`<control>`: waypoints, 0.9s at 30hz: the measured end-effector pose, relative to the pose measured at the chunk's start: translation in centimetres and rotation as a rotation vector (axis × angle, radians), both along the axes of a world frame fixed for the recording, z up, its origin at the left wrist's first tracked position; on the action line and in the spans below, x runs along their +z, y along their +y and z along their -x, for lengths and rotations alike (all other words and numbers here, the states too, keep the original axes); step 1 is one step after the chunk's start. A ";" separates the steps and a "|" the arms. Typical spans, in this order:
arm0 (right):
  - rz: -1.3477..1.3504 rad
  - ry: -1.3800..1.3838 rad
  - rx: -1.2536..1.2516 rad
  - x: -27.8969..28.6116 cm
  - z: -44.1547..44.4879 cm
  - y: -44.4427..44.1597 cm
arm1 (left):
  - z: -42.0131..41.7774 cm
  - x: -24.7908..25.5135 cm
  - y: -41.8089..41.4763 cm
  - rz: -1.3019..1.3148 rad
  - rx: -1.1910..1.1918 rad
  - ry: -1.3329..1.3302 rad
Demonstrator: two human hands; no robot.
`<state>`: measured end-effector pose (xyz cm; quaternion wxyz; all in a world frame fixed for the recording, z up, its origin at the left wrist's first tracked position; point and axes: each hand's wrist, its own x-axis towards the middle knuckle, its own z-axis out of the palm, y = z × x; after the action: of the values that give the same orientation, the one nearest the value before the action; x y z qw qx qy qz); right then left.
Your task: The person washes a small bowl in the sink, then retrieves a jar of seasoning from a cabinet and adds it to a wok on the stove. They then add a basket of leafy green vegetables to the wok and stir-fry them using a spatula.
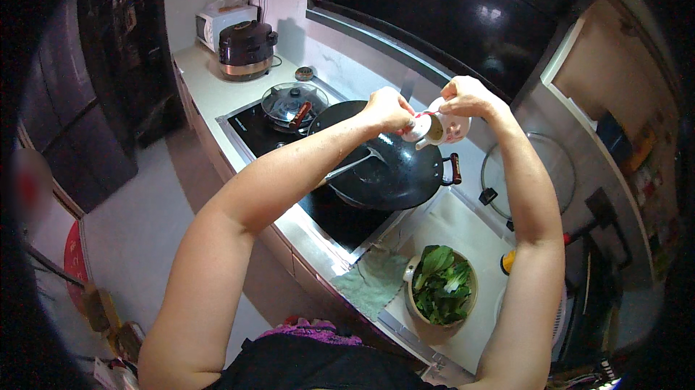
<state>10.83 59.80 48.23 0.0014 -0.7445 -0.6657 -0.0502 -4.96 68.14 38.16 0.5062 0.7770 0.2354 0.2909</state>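
Above the right part of a black wok (402, 173), my right hand (469, 98) grips a small white pot (455, 129) with a spout and a pink printed pattern. The pot's open mouth faces me, and its inside looks yellowish. My left hand (390, 109) holds a white lid (418, 129) beside that mouth. Something thin and red, perhaps a cord, shows between lid and pot. Inside the wok rests a metal spatula (353, 166), its handle pointing toward me and partly hidden by my left forearm. The wok sits on a black cooktop (339, 219).
A glass-lidded pan (295, 99) occupies the far burner. Near me stand a bowl of leafy greens (442, 287) and a green cloth (374, 281). One glass lid (529, 173) leans at the right wall. Farther left are a rice cooker (247, 50) and a microwave (209, 29).
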 end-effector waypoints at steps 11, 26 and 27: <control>-0.029 -0.113 0.038 1.1 0.0 0.2 | 0.3 1.0 -0.2 -0.040 0.014 -0.011; -0.038 -0.101 0.016 0.9 0.2 -0.2 | 0.3 1.4 -0.4 -0.139 0.066 0.016; -0.041 -0.101 0.016 1.0 0.2 -0.3 | 0.3 1.6 -0.4 -0.147 0.066 0.016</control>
<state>10.63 59.54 49.21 -0.0166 -0.7354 -0.6698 -0.1011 -5.31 67.76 39.71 0.4359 0.8062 0.2427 0.3179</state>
